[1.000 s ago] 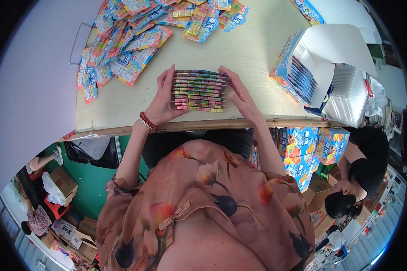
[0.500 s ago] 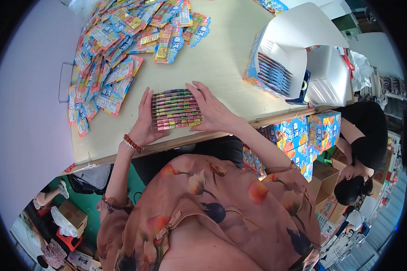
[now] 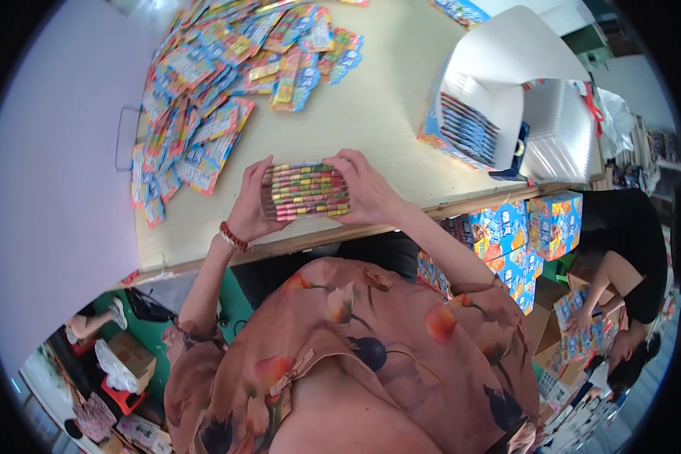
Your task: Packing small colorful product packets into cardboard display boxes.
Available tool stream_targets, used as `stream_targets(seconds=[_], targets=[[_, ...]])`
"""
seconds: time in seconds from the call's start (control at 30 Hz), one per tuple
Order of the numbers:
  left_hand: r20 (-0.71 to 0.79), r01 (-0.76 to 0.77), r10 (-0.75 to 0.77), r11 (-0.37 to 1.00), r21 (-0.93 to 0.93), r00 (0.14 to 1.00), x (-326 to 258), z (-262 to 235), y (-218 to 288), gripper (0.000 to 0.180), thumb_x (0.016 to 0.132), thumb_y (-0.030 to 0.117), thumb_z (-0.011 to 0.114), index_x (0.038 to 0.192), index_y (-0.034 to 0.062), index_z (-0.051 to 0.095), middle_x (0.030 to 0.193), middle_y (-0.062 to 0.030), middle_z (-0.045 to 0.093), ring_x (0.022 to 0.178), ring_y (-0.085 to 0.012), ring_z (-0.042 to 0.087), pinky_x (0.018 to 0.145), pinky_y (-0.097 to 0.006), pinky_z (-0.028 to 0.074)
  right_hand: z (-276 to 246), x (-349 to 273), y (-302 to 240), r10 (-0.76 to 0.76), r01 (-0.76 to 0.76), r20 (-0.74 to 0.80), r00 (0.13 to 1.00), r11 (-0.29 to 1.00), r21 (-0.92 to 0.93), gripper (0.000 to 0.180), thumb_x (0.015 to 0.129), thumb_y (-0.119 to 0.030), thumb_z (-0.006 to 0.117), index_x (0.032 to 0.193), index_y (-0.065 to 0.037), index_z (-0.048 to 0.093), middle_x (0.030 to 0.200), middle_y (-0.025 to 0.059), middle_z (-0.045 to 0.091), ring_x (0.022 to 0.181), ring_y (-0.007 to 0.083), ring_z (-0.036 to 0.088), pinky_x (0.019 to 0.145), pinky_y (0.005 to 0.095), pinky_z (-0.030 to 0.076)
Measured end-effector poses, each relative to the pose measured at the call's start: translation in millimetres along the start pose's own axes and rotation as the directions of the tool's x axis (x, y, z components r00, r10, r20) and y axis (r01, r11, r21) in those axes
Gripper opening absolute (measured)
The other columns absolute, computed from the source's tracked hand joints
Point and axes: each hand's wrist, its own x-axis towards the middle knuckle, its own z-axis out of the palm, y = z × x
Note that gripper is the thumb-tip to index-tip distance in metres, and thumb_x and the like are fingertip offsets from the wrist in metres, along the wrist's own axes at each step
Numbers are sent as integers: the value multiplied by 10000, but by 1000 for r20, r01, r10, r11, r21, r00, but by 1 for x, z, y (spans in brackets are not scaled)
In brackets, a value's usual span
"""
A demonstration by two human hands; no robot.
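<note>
Between my two hands is a stack of candy packs (image 3: pixel 307 192), their colourful edges facing me, near the table's front edge. My left hand (image 3: pixel 251 203), with a red bead bracelet on the wrist, closes on the stack's left end. The right end is gripped by my right hand (image 3: pixel 369 191), fingers over the top corner and thumb low. A loose heap of flat blue, yellow and pink candy packs (image 3: pixel 204 113) spreads over the table's left and far side. To the right stands an open box (image 3: pixel 440 113) with its white lid raised and a row of packs inside.
Clear plastic trays (image 3: pixel 558 132) are stacked beside the open box, next to a dark blue tape dispenser (image 3: pixel 516 155). Printed blue boxes (image 3: pixel 499 234) stand below the table edge (image 3: pixel 461 203). At right, a co-worker in black (image 3: pixel 628 227) handles packs over a cardboard box.
The stack has tilted slightly in my hands, and its left side now shows more. The co-worker's arms have come into view, holding a sheet of packs. The whole view has shifted a little.
</note>
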Motion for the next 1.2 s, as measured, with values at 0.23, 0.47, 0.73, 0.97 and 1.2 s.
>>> stream_targets(seconds=[0.23, 0.47, 0.73, 0.97, 1.2], targets=[[-50, -522, 554, 807, 277, 831, 111, -6, 99, 850, 557, 79, 823, 1301, 77, 413, 1255, -166, 429, 1176, -378, 447, 955, -421, 453, -109, -25, -5, 90, -164, -275, 957, 952, -259, 959, 480, -97, 856, 1319, -143, 393, 1281, 192, 380, 1187, 387, 446, 987, 421, 436], [48, -721, 741, 634, 279, 670, 300, 63, 169, 810, 561, 192, 811, 1251, 85, 400, 1243, -122, 424, 1172, -353, 436, 906, -436, 513, -241, -34, 72, 107, -286, -470, 876, 900, -328, 1072, 551, -163, 890, 1406, -50, 254, 1262, 194, 398, 1164, 361, 451, 1014, 409, 408], [266, -635, 583, 749, 189, 768, 357, 122, 142, 869, 550, 177, 805, 1285, 67, 354, 1278, -159, 397, 1212, -357, 436, 1001, -412, 447, -254, -57, 126, 336, -499, -419, 844, 779, -381, 1019, 578, -374, 877, 1383, -78, 327, 1216, 174, 431, 1148, 350, 504, 986, 404, 438], [371, -598, 486, 742, 303, 791, 362, 130, 137, 904, 538, 154, 813, 1291, 36, 325, 1295, -178, 388, 1200, -353, 452, 990, -398, 461, -244, -48, 123, 219, -469, -420, 881, 524, -711, 951, 650, -544, 767, 1372, -63, 378, 1240, 130, 467, 1288, 299, 386, 1075, 629, 194], [510, -604, 343, 590, 536, 789, 366, 139, 136, 1078, 595, 293, 797, 1430, -11, 186, 1353, -199, 367, 1264, -344, 386, 1077, -394, 353, -222, -34, 148, 362, -463, -306, 880, 513, -723, 912, 811, -602, 591, 1479, -88, 243, 1220, 165, 500, 1208, 297, 460, 1061, 565, 222]])
